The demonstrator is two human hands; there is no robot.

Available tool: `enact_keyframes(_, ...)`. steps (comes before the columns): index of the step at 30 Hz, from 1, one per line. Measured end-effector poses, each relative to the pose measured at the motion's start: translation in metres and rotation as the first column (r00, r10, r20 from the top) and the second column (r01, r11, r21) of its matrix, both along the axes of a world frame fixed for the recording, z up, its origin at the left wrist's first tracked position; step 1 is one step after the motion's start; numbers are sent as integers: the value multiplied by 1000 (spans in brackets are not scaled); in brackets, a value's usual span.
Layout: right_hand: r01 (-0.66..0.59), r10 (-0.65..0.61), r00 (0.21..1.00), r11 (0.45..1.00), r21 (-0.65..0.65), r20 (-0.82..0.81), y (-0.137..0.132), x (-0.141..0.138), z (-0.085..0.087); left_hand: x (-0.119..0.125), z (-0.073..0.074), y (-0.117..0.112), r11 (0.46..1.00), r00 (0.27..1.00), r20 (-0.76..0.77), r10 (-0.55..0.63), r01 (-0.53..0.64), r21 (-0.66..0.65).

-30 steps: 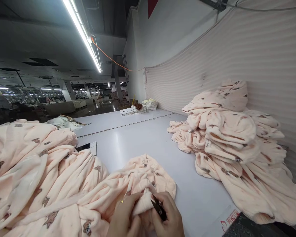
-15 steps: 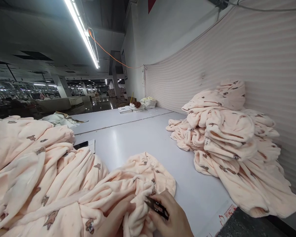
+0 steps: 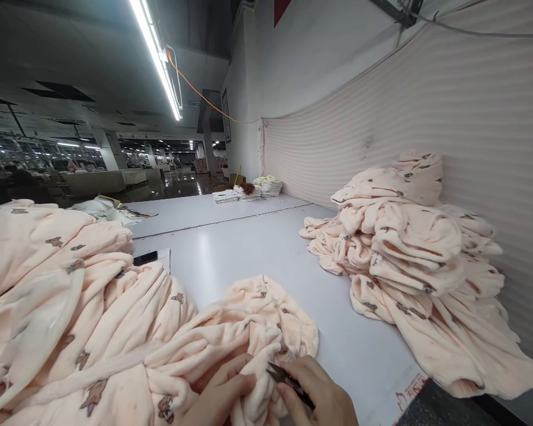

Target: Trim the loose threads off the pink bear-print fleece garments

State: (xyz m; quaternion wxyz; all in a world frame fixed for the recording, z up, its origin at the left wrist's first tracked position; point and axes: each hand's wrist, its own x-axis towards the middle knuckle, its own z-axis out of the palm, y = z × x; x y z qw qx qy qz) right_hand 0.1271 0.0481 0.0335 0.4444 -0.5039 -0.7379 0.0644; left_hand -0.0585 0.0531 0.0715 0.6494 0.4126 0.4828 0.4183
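Since a second ago, the right hand, gripping black thread snips, has shifted rightward. The left hand pinches a bunched fold of the peach plush garment, the snips' tips at that fold. The garment lies on the pale tabletop, between left-hand heap and right-hand pile.

From afar, I saw peach cloth with brown animal prints, black snips, pale grey table, pink-striped curtain.

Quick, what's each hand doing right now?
Left hand: closed, gripping the pale pink cloth.
Right hand: closed, holding small black snips.
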Motion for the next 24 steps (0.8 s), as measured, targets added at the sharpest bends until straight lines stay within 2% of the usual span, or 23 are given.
enact_keyframes(3, 42, -45, 997, 998, 49, 64, -1, -4, -2, -2, -5, 5, 995, 996, 90, 9, 1, -104)
enact_keyframes(5, 88, -93, 991, 995, 54, 94, -1, -6, -5, -3, -5, 8, 991, 995, 100, -9, 22, -130)
enact_keyframes(8, 157, -161, 980, 986, 50, 113, -1, -11, -10, -1, 1, 7, 994, 999, 30, -34, 37, -100)
enact_keyframes(11, 209, -212, 975, 977, 47, 68, 0, -13, -12, 6, 11, 2, 999, 999, -50, 22, -24, -42)
enact_keyframes(14, 168, -169, 985, 986, -10, -30, 1, -12, -15, 8, 15, -1, 999, 995, -90, 45, -45, 0)
enact_keyframes(19, 65, -74, 979, 997, -52, -188, 1, -2, -19, 3, 8, 3, 1000, 998, -57, 11, -12, -27)
enact_keyframes(21, 70, -73, 989, 997, -28, -130, -1, -1, -18, 4, 7, 4, 999, 999, -15, -29, 28, -47)
enact_keyframes(24, 131, -134, 987, 991, 39, 89, -5, -6, -13, 7, 10, 2, 996, 998, 9, -68, 68, -58)
